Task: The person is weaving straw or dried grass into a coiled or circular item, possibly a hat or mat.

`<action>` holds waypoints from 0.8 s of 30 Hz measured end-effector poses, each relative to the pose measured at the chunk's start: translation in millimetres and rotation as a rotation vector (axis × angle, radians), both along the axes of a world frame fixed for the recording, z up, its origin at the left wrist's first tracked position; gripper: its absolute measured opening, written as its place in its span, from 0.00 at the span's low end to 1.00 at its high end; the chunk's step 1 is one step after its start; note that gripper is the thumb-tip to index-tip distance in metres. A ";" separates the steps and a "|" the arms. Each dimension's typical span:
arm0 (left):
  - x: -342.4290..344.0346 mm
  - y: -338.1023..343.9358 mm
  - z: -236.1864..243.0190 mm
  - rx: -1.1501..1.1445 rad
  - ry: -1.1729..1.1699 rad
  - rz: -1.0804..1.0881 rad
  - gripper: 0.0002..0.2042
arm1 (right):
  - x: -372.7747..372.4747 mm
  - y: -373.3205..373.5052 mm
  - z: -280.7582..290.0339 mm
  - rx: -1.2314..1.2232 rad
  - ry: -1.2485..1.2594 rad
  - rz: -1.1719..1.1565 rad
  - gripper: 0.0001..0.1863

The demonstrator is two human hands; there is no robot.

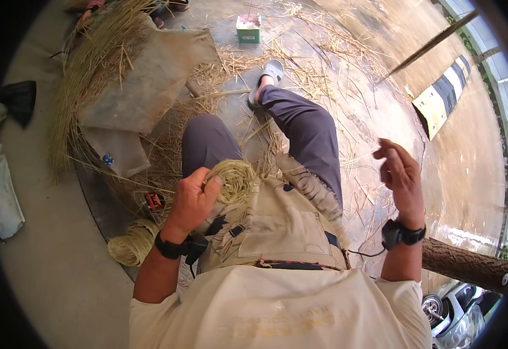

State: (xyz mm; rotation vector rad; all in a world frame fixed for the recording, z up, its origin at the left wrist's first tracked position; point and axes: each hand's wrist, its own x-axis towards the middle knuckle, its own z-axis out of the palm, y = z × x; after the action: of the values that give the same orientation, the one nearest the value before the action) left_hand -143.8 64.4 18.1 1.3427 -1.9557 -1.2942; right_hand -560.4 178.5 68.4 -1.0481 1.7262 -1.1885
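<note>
My left hand (193, 200) grips a round, flat coil of woven straw (234, 181) by its left edge, thumb on top, above my lap. The coil rests against the beige apron (280, 224) over my thighs. Off to the right, my right hand (402, 177) is raised well away from the coil, its fingers curled and pinched together. A faint thin line, perhaps a strand, runs left from the fingertips; what they hold is too small to make out. A second, thicker straw coil (133, 243) lies on the floor by my left forearm.
A long straw bundle (85, 87) lies across a grey sheet (143, 81) at the far left, near another person's hand (83, 21). Loose straw litters the floor. A green box (249, 30) stands ahead; a small red packet (155, 201) lies left. A log (466, 263) is at right.
</note>
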 end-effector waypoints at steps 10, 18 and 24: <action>-1.3 0.0 11.3 -0.195 -0.133 0.036 0.12 | 73.1 -0.8 -5.9 0.077 -0.101 0.457 0.13; -19.4 10.9 26.9 -0.253 -0.112 -0.027 0.10 | 153.2 -31.5 -14.5 -0.223 0.167 0.680 0.07; -22.7 11.0 23.8 -0.266 -0.089 -0.054 0.09 | 152.2 -28.5 -11.4 -0.177 0.157 0.683 0.06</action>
State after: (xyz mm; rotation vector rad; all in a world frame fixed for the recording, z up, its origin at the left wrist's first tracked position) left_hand -166.5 75.3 41.9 1.2415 -2.1494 -0.9694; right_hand -408.1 149.9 57.0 -1.6998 1.2135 -0.8337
